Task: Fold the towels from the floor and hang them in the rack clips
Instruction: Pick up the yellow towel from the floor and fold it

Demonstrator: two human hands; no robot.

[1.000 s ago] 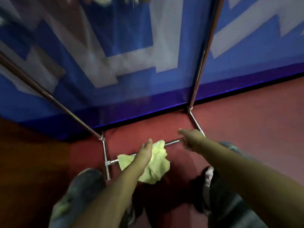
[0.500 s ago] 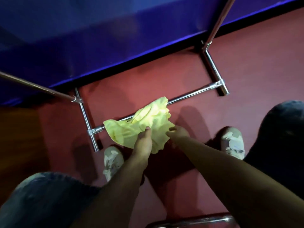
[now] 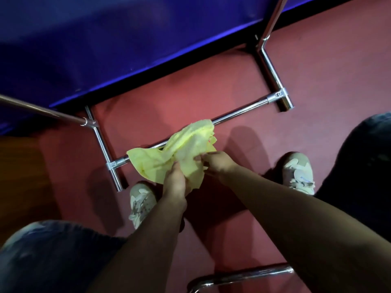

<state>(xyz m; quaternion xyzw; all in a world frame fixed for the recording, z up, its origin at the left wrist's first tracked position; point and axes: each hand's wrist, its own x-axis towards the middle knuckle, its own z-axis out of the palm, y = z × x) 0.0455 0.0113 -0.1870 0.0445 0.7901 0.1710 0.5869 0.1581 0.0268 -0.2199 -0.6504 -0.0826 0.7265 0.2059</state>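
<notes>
A crumpled yellow towel (image 3: pixel 167 157) hangs low over the red floor, in front of the chrome rack's bottom crossbar (image 3: pixel 239 111). My left hand (image 3: pixel 175 182) grips the towel's lower middle from below. My right hand (image 3: pixel 215 161) pinches its right edge with the fingertips. Both hands are close together, right above my feet. No rack clips show in this view.
The rack's chrome base has a left foot (image 3: pixel 110 166) and a right foot (image 3: pixel 275 81), with uprights rising at both ends. A blue wall panel (image 3: pixel 127 39) stands behind. My two shoes (image 3: pixel 140 204) flank the hands. Another chrome tube (image 3: pixel 243 275) lies at the bottom.
The view tilted down to the floor. My right hand moved in and took hold of the towel's right edge, and the towel is bunched between both hands.
</notes>
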